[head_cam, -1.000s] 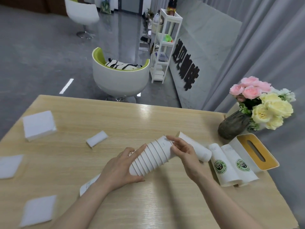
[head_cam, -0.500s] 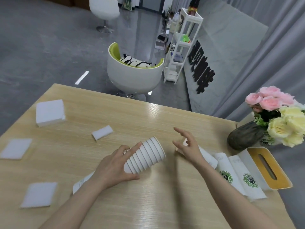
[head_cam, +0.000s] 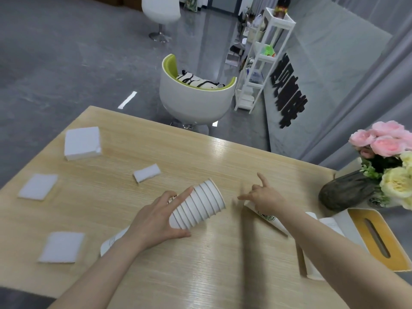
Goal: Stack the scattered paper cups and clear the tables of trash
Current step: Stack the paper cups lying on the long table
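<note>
My left hand (head_cam: 156,221) grips a nested stack of white paper cups (head_cam: 200,205), held on its side just above the wooden table (head_cam: 223,157) with the open mouth facing right. My right hand (head_cam: 265,197) lies on a single paper cup with a green logo (head_cam: 268,217) that rests on its side. The middle fingers curl over it; index and little finger stick out. Another white cup (head_cam: 111,241) lies partly hidden under my left forearm. More cups (head_cam: 312,266) lie on their sides beyond my right forearm.
White napkins lie on the left: a thick pile (head_cam: 82,142), a small folded piece (head_cam: 147,172) and two flat squares (head_cam: 38,186) (head_cam: 61,247). A yellow-topped tissue box (head_cam: 379,241) and a dark vase of flowers (head_cam: 343,190) stand at the right edge. A white tub chair (head_cam: 196,101) is behind the table.
My right hand left the mouth of the stack, moved right and came down on the single logo cup. The left hand kept hold of the stack. The view shifted left.
</note>
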